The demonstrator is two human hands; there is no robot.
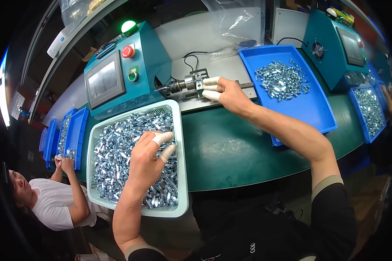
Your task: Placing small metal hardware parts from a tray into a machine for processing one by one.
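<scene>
My left hand (pixel 147 158) is over the right part of a pale green plastic basket (pixel 184 174) heaped with small shiny metal pieces (pixel 117 148). Its thumb and forefinger curl toward each other, wearing whitish finger covers; what lies between the tips cannot be made out. My right hand (pixel 231 95) reaches to the metal clamping block (pixel 198 81) at the end of the machine's round spindle (pixel 178 85). Covered fingertips and thumb close in on the block's right side. Any small piece they hold is hidden there.
A teal machine (pixel 135 69) with a screen, red button (pixel 127 51) and lit green lamp (pixel 128 27) stands behind the basket. At right, a blue tray (pixel 309 111) holds more metal pieces. Another teal machine (pixel 335 52) stands beyond. A co-worker (pixel 52 200) sits at left near blue trays (pixel 77 130).
</scene>
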